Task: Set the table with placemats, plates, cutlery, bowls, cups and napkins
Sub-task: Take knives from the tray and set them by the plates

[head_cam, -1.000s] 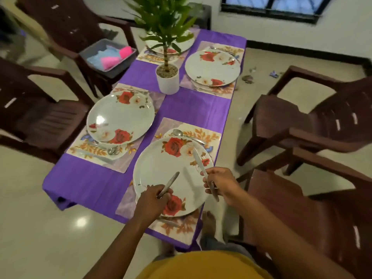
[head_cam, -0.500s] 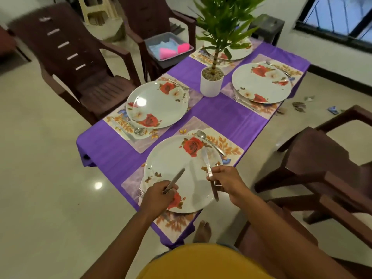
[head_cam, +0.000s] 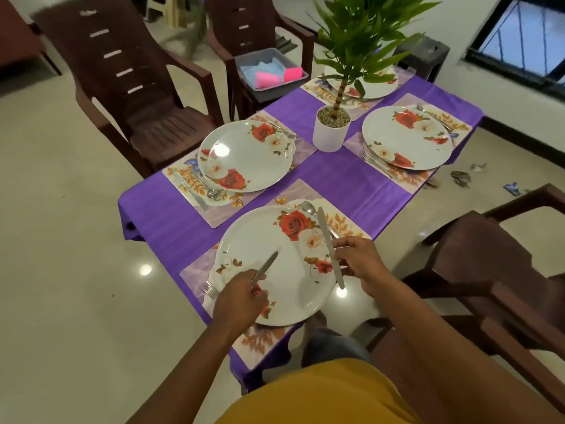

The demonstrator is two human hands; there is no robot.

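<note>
While bent over the near corner of the table, grips cutlery in both fists above the nearest plate. Left hand: fingers curled round the handle of a utensil, its free end slanting up and right over the plate's middle; cannot tell whether knife or fork end. Right hand: thumb and fingers pinching a knife near its middle, blade pointing toward the far side, handle end hanging past the plate's right rim. Sits on a floral placemat at the near right edge of the purple tablecloth. A spoon lies on that placemat just beyond the plate's far rim, beside the knife tip. Fork tines poke out at the plate's left rim, just beside the left hand. At the left edge, a second plate on its own placemat, with a knife and spoon lying at its near side. At the right edge, a third plate with a fork along its near-left rim. At the far end, a fourth plate partly hidden behind the potted plant standing mid-table. Brown chairs ring the table; on one far seat rests a grey tub holding blue and pink cloths.
</note>
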